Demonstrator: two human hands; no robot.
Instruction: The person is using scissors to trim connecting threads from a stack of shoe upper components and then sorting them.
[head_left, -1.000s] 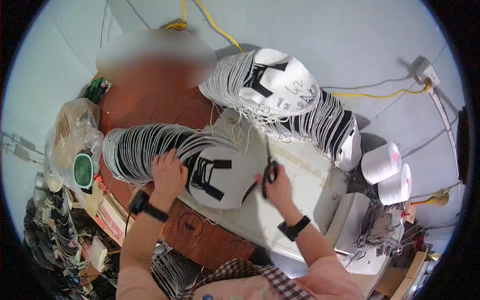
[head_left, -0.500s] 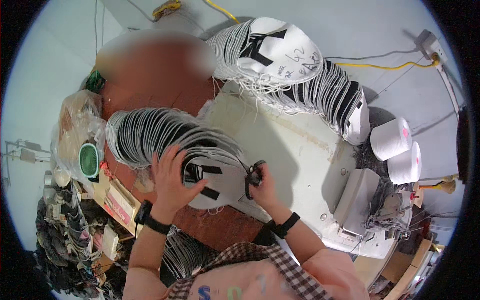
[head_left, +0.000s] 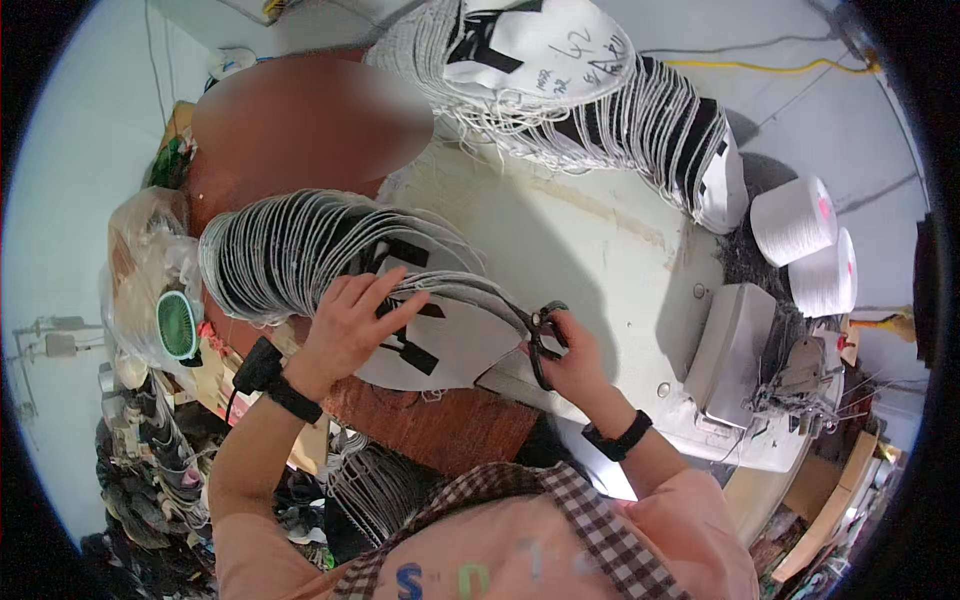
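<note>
Two things have changed since half a second ago: your left hand (head_left: 350,325), then spread at the side of the stack (head_left: 290,250), now reaches over its near end, and a few near pieces are parted there, so black strips show on a second piece behind the front piece (head_left: 465,340). Your scissors (head_left: 536,327) were already beside the stack's narrow end; a second ago they pointed away over the pale surface (head_left: 620,330).

The stack lies on the red surface (head_left: 440,430), its near end reaching the edge of the pale one. Its long axis runs from far left to near right, bowing as it goes. The front piece faces up toward you, its pointed tip to the right, toward the scissors, whose blades seem to point left at that tip; whether they touch is too small to tell.

Your left forearm rises rightward, palm down, fingers forward on the pieces; whether they pinch an edge, you cannot tell. Your right hand (head_left: 577,358) is closed around the scissors' handles, its forearm slanting up and left. Your hands are apart, on opposite sides of the front piece.
</note>
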